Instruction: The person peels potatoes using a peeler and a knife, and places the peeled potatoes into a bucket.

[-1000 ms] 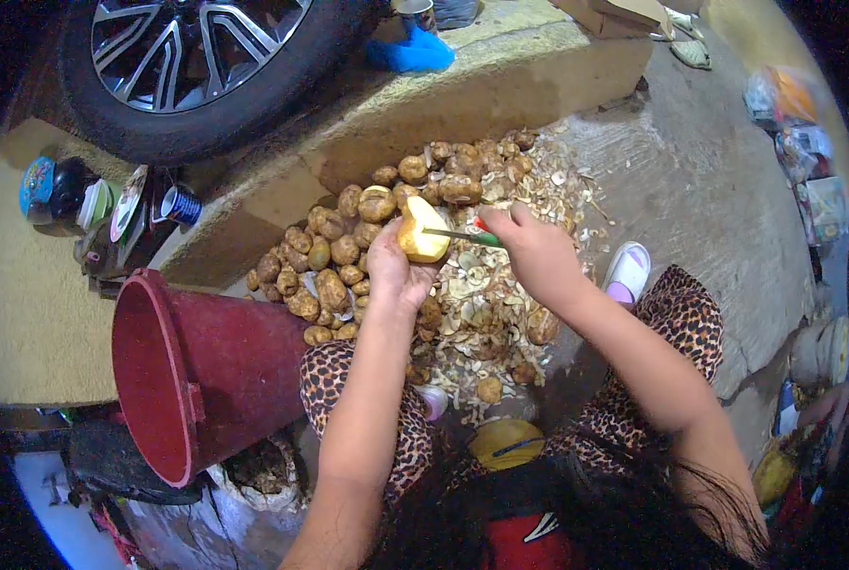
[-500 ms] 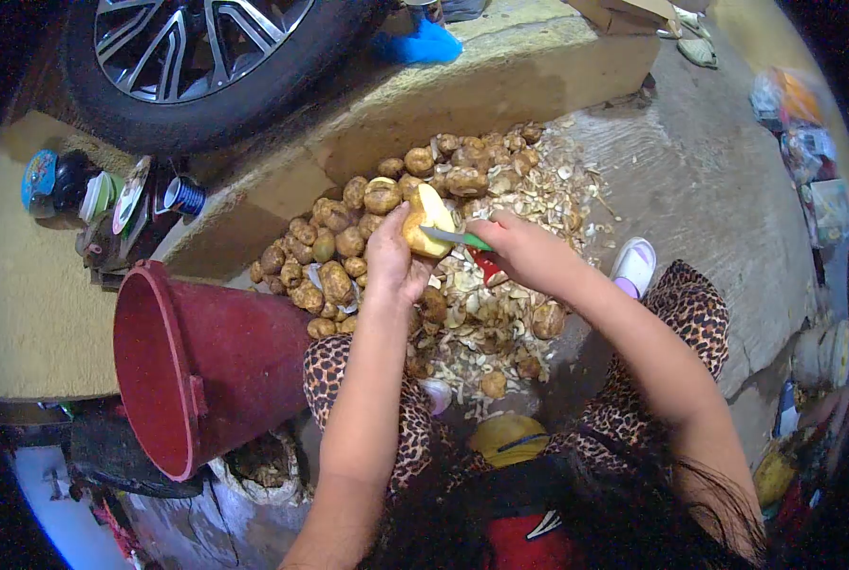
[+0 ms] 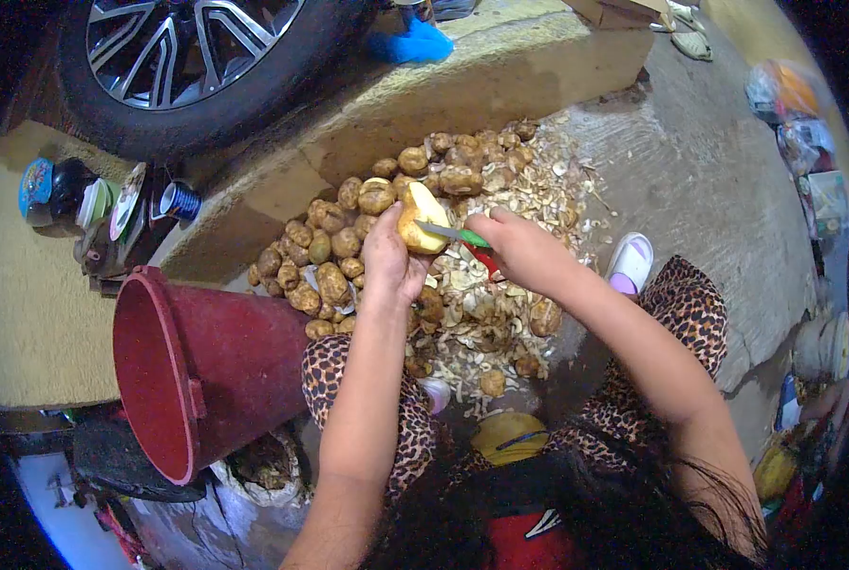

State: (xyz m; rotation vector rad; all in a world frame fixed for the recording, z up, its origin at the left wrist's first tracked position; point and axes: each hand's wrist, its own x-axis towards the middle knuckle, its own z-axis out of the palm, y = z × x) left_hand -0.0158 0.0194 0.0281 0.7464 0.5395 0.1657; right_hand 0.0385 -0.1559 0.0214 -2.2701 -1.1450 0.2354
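Note:
My left hand [image 3: 393, 258] holds a partly peeled potato [image 3: 422, 220], its pale yellow flesh facing right and brown skin left on the other side. In my right hand [image 3: 519, 245] is a knife [image 3: 463, 236] with a green handle, its blade against the cut face of the potato. Something red shows just under the handle. Below and behind the hands lie unpeeled brown potatoes [image 3: 331, 283] in a heap, with a spread of thin peelings [image 3: 481, 309] to their right.
A red bucket [image 3: 235, 356] lies tipped at the left, its mouth facing left. A wheel [image 3: 197, 71] is at the upper left by a concrete step [image 3: 500, 100]. Bagged items [image 3: 804, 142] line the right edge.
The knife handle has turned in my right hand, and the blade now lies lower on the potato's cut face. The potato has tilted slightly in my left hand.

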